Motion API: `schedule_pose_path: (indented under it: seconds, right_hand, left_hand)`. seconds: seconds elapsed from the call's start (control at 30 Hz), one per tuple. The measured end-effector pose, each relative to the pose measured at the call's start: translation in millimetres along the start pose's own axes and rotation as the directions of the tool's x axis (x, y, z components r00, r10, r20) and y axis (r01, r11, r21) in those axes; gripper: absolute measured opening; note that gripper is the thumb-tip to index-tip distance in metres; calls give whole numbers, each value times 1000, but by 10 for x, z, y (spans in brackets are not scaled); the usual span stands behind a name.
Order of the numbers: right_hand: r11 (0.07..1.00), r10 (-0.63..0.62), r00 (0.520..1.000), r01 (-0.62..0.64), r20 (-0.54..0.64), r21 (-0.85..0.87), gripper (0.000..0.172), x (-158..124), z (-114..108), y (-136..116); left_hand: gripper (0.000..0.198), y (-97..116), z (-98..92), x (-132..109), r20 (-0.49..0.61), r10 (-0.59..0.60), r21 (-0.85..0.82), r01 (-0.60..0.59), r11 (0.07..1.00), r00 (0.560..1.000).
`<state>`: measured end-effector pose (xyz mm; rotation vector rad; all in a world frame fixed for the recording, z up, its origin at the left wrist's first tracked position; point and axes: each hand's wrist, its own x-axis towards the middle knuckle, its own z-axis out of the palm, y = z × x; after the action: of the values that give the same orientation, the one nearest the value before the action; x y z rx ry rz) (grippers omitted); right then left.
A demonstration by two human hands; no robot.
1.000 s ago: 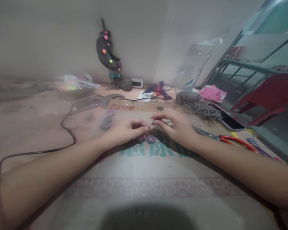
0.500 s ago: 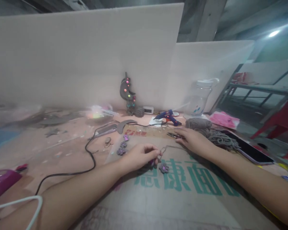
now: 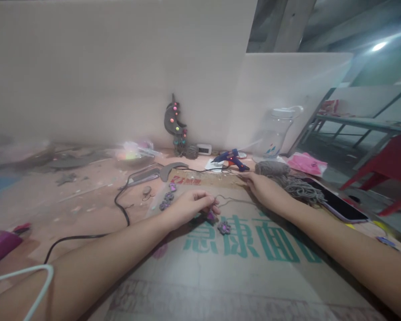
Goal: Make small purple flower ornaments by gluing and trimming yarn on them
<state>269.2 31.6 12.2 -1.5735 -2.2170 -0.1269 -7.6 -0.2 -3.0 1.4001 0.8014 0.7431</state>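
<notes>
My left hand (image 3: 195,207) pinches a grey yarn strand (image 3: 235,199) above the printed cardboard sheet (image 3: 194,285). A small purple and grey piece (image 3: 211,216) hangs just under its fingertips. Beside it on the cardboard lies a grey yarn flower with a purple centre (image 3: 224,228). Several similar small flowers (image 3: 167,200) lie in a row left of this hand. My right hand (image 3: 262,189) reaches to the far edge of the cardboard, near the blue glue gun (image 3: 232,159). Its fingers are partly hidden, and I cannot make out anything in them.
Grey yarn (image 3: 300,189) and a phone (image 3: 337,203) lie to the right. A clear bottle (image 3: 278,133) stands at the back near a pink cloth (image 3: 307,164). A decorated grey moon (image 3: 173,120) leans on the white partition. A black cable (image 3: 120,203) crosses the left side.
My right hand has shifted to the far edge of the cardboard. The dark snips seen at its fingers before no longer show. My left hand keeps its pinch.
</notes>
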Motion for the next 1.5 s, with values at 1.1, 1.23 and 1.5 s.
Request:
schedule_pose_path:
  seconds: [1.1, 1.23, 1.5]
  right_hand:
    - [709, -46, 822, -374, 568, 598, 44, -391, -167, -739]
    - [714, -77, 807, -365, 585, 597, 42, -382, -179, -751]
    - [730, -46, 828, -354, 559, 584, 38, -392, -162, -744]
  left_hand:
    - [62, -27, -9, 21, 93, 112, -24, -110, 994, 989]
    - [64, -17, -5, 10, 111, 105, -9, -104, 995, 988]
    - [62, -27, -10, 15, 134, 106, 18, -110, 994, 985]
